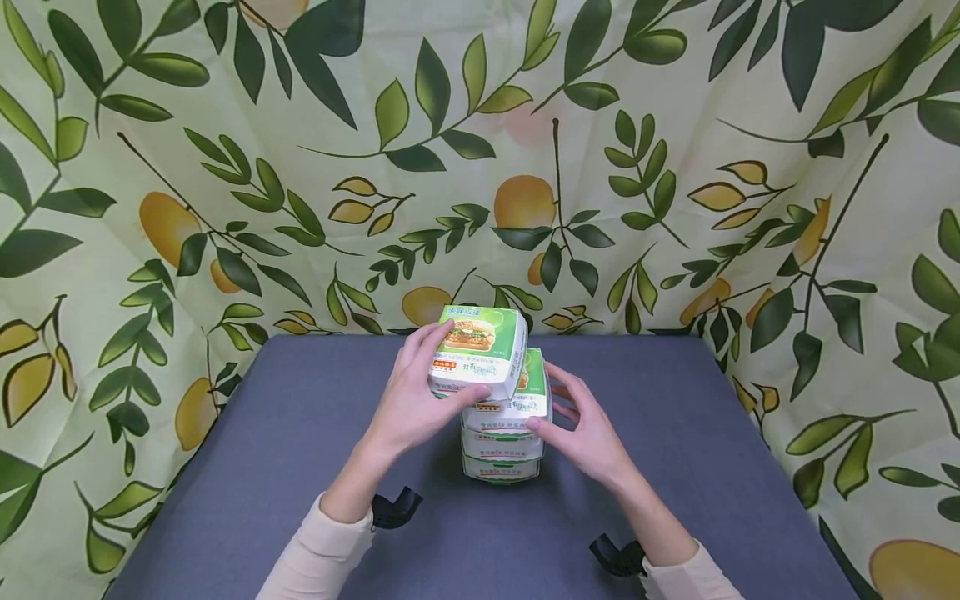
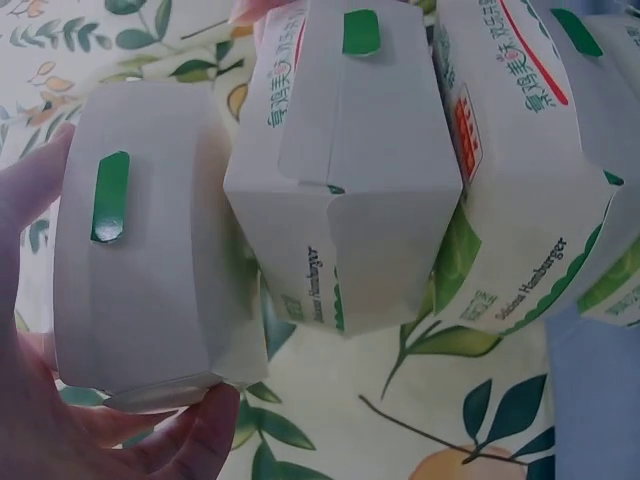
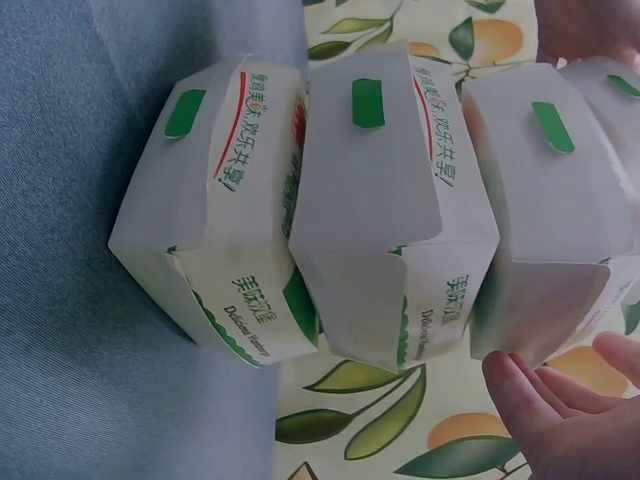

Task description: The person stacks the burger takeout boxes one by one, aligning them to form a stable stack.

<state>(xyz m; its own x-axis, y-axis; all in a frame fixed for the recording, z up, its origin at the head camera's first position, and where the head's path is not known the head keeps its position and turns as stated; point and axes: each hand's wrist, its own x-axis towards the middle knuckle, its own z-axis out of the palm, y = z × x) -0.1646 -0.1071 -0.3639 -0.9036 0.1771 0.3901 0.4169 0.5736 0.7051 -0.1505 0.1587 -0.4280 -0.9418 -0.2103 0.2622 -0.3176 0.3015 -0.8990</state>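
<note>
My left hand point(image 1: 412, 400) grips the uppermost hamburger box point(image 1: 480, 350), white and green with a burger picture, its thumb along the front and fingers over the far left side. That box is tilted and sits up and left of the stack of similar boxes point(image 1: 501, 447). In the left wrist view the fingers point(image 2: 200, 430) wrap round the held box point(image 2: 130, 270). My right hand point(image 1: 588, 429) is at the right side of the stack's top box point(image 3: 550, 170), thumb near its front corner. In the right wrist view, a fingertip touches or nearly touches that box.
The stack stands on a blue-grey cloth-covered table point(image 1: 300, 467). Behind and at both sides hangs a curtain point(image 1: 660, 275) printed with leaves and orange fruit. Black wrist mounts point(image 1: 396, 508) show beside both wrists.
</note>
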